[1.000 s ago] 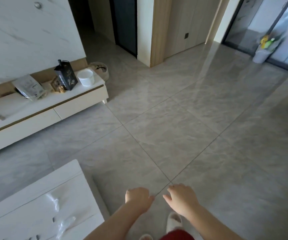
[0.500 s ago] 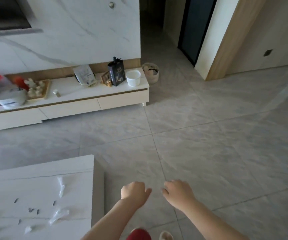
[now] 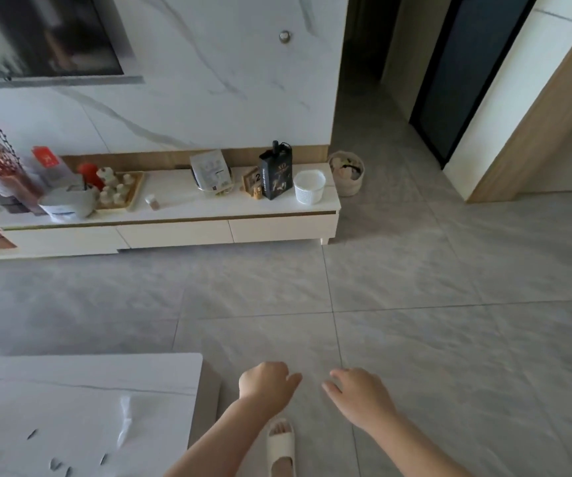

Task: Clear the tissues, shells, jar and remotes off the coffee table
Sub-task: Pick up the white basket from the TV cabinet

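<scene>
The white marble coffee table [image 3: 71, 380] fills the lower left. On it lie a twisted white tissue [image 3: 124, 421] and several small dark shells [image 3: 32, 434] near the bottom edge. My left hand [image 3: 265, 382] hovers over the floor just right of the table's corner, fingers loosely curled, holding nothing. A little further right, my right hand [image 3: 358, 395] is held palm down with fingers slightly apart and nothing in it. No jar or remotes show in this view.
A long white TV cabinet [image 3: 174, 228] stands along the marble wall, carrying a black box [image 3: 275, 175], a white basket [image 3: 309, 186], a tray of figurines and a vase. A round basket [image 3: 346, 173] sits on the floor beside it. A slippered foot [image 3: 279, 445] is below my hands.
The view has swung left, bringing the TV cabinet and more of the coffee table into sight. Both hands stay low in front of me, empty.
</scene>
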`<state>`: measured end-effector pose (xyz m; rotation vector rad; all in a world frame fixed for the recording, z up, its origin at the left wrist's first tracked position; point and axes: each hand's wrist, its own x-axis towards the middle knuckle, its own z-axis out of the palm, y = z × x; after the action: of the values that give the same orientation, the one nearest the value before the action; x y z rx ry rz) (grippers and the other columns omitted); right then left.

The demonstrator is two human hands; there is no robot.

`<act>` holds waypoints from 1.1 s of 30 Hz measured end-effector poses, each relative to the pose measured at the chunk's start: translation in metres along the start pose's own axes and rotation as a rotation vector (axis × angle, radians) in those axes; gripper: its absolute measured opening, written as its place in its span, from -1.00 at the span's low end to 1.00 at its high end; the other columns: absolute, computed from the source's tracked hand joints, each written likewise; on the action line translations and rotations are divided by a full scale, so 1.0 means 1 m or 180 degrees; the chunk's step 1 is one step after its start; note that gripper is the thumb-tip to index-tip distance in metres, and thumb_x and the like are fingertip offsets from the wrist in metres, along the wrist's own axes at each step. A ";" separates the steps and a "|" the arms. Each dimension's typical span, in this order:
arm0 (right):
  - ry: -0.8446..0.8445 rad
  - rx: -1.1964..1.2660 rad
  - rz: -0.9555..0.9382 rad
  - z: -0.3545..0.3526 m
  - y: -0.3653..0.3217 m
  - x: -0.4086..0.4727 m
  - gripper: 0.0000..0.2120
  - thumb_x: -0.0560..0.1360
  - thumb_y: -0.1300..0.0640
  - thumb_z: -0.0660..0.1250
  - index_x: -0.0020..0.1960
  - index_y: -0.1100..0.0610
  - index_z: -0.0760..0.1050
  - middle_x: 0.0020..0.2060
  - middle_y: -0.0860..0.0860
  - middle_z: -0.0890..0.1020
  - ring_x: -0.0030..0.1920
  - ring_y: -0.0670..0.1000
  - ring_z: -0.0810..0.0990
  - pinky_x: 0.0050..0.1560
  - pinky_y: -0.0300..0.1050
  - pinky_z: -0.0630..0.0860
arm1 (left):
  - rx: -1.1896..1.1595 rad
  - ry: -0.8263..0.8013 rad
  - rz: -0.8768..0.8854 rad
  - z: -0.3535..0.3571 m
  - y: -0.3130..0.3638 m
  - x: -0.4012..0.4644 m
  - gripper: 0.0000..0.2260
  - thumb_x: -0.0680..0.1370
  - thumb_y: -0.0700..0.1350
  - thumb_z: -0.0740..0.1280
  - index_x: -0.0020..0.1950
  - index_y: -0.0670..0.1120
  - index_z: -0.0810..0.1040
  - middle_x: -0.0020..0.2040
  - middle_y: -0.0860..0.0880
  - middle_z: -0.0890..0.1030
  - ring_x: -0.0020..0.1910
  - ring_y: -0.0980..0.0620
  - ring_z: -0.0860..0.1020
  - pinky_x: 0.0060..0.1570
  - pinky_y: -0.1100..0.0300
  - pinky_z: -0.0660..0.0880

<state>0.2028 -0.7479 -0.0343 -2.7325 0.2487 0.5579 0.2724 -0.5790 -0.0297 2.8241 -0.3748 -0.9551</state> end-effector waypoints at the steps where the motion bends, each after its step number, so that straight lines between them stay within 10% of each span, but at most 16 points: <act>1: 0.0022 0.0069 0.0033 -0.007 -0.001 0.013 -0.67 0.54 -0.13 0.05 -0.16 0.08 0.43 -0.07 0.09 0.63 0.03 0.15 0.58 -0.09 -0.05 0.37 | -0.0004 0.0023 0.0016 -0.012 -0.003 0.012 -0.57 0.56 0.23 0.09 0.18 0.02 0.57 0.21 0.00 0.61 0.20 -0.06 0.56 0.08 0.13 0.46; 5: 0.0236 0.0218 0.0103 -0.035 -0.007 0.071 -0.62 0.55 -0.14 0.06 0.11 0.06 0.51 0.07 0.03 0.64 0.12 0.09 0.57 0.10 -0.05 0.45 | 0.0055 0.0094 0.0063 -0.063 -0.011 0.066 -0.57 0.57 0.23 0.09 0.21 0.01 0.55 0.24 -0.01 0.59 0.23 -0.06 0.54 0.13 0.10 0.45; 22: 0.0070 0.0085 -0.0146 -0.153 0.059 0.277 -0.60 0.56 -0.12 0.08 0.14 0.13 0.51 0.06 0.05 0.64 0.10 0.09 0.58 0.11 -0.04 0.46 | 0.0145 0.0072 -0.0060 -0.161 0.083 0.240 -0.56 0.58 0.22 0.08 0.24 -0.01 0.54 0.23 -0.01 0.59 0.20 -0.06 0.56 0.10 0.11 0.47; 33: -0.0196 -0.0245 -0.0432 -0.246 0.115 0.404 -0.74 0.56 -0.02 0.07 -0.22 0.11 0.32 -0.24 0.06 0.55 -0.11 0.12 0.57 -0.18 -0.08 0.30 | 0.0514 0.0230 -0.0116 -0.241 0.153 0.346 -0.53 0.61 0.20 0.04 0.27 -0.07 0.51 0.18 -0.07 0.61 0.12 -0.10 0.59 0.05 0.06 0.47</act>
<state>0.6281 -0.9842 -0.0195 -2.7743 0.0265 0.6242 0.6565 -0.8095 -0.0082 3.0109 -0.4108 -0.8633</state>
